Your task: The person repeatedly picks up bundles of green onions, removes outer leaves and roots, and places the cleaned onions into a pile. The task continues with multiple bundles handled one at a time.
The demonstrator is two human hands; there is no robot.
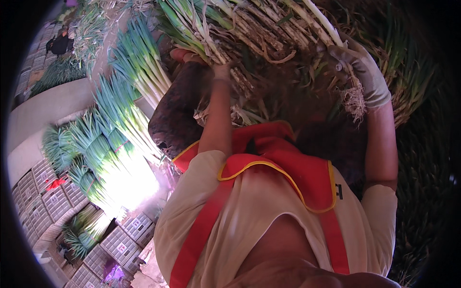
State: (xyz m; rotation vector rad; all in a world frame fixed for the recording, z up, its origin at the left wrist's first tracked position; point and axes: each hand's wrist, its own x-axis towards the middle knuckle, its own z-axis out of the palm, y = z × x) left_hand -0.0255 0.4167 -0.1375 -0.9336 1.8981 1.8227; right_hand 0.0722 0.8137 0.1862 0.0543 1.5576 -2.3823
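My right hand (360, 66), in a pale work glove, is closed around a long green onion (326, 25). Its white shank runs up and away from the glove, and its tangled roots (354, 100) hang below the palm. My left hand (221, 70) lies against soil-coated green onion stalks (216, 52); its fingers are mostly hidden, so their grip is unclear. More unpeeled green onions (266, 34) with dirty shanks and dry leaves lie in a pile beyond both hands. Loose peelings (245, 113) lie near my lap, by a red apron (266, 144) with yellow trim.
Cleaned green onions (144, 64) lie in bunches to the left, with tied bundles (97, 144) beyond them in glare. Plastic crates (122, 244) are stacked at lower left. Onion leaves (407, 75) heap up on the right. A person in dark clothing (61, 43) is far left.
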